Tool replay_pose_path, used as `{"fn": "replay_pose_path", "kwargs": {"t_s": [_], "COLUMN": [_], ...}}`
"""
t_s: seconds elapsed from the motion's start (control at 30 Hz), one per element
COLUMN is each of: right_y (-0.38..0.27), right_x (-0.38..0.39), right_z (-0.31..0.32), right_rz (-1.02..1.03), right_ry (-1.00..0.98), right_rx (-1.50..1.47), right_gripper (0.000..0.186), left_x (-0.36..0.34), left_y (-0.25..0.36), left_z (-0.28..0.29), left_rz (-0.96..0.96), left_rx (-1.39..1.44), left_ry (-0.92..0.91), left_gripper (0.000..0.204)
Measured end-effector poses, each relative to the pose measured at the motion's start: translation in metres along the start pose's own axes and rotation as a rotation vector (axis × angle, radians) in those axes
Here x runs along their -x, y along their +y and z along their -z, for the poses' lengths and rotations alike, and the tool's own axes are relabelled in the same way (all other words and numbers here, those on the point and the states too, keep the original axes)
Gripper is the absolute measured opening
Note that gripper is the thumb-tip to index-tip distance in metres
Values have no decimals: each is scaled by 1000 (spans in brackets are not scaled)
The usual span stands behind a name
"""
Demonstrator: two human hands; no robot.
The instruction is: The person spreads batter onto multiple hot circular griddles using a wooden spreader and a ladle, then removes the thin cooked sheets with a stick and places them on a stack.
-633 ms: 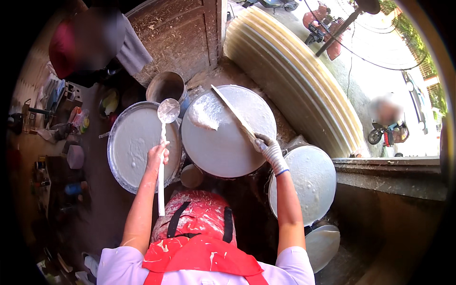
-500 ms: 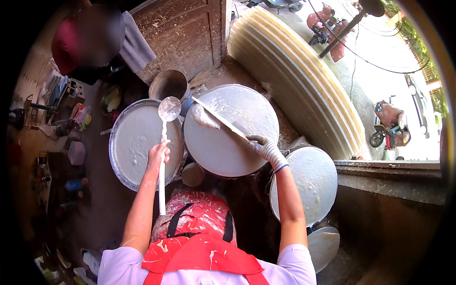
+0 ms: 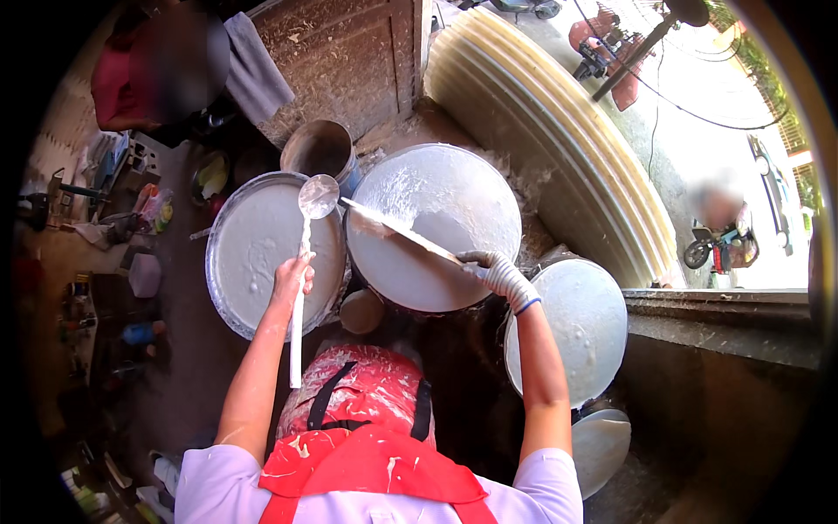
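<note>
My left hand [image 3: 292, 281], bare, is closed round the long white handle of a ladle [image 3: 318, 197]. The ladle's round, pale-coated bowl is above the right rim of a wide pan [image 3: 278, 253] of thick white liquid. My right hand [image 3: 494, 272] wears a pale knitted glove with a blue cuff and grips one end of a long, thin flat stick [image 3: 410, 234]. This stick slants across a large round steamer top [image 3: 476, 196] with a whitish wet surface. Something thin and pale shows along the stick's far half; I cannot tell whether it clings to it.
To the right are another round white top [image 3: 576, 327] and a smaller pale disc [image 3: 601, 450]. A metal bucket [image 3: 319, 153] stands behind the pan; a small can [image 3: 360, 312] sits in front. Corrugated sheeting [image 3: 559, 148] curves along the far right. Another person [image 3: 118, 83] is at upper left.
The stick has moved toward me across the steamer top, its far end now near the left rim. The pale lump beside it looks thinner. My left hand still holds the ladle.
</note>
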State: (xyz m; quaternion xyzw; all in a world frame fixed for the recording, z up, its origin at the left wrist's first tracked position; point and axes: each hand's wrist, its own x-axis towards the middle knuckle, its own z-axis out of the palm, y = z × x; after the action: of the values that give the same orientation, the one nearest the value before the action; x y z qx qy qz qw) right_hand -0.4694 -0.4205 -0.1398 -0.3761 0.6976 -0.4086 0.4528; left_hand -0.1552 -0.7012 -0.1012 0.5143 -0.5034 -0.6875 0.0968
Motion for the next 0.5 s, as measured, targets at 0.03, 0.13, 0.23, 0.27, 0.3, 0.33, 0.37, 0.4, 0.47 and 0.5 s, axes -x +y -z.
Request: {"fn": "replay_pose_path", "kwargs": {"t_s": [0.03, 0.13, 0.23, 0.27, 0.3, 0.33, 0.37, 0.4, 0.47, 0.5], "right_y": [-10, -8, 4, 2, 1, -4, -16, -16, -15, -12], "right_x": [10, 51, 54, 55, 59, 62, 72, 81, 102, 111], "right_z": [-2, 6, -5, -11, -18, -26, -29, -37, -46, -56], "right_rz": [-124, -250, -196, -218, -193, -165, -211, -151, -194, -223], "right_ry": [-83, -99, 411, 400, 324, 235, 121, 87, 108, 252], "right_rx": [-85, -191, -179, -139, -98, -56, -52, -72, -188, -284], "right_gripper": [31, 30, 29, 29, 29, 30, 30, 31, 32, 33], "left_x": [3, 9, 21, 25, 30, 37, 44, 48, 55, 58], "left_y": [-3, -10, -16, -13, -9, -11, -13, -15, -17, -16], "left_z": [5, 14, 18, 20, 22, 28, 33, 39, 47, 49], "left_rz": [1, -1, -11, -16, -16, -17, -19, -21, -17, -11], "left_rx": [-12, -89, -230, -289, -313, -338, -363, -389, -410, -428], "left_ry": [10, -34, -117, -150, -182, -202, -224, -249, -302, -322], "left_gripper": [31, 25, 21, 21, 20, 20, 21, 21, 20, 20]}}
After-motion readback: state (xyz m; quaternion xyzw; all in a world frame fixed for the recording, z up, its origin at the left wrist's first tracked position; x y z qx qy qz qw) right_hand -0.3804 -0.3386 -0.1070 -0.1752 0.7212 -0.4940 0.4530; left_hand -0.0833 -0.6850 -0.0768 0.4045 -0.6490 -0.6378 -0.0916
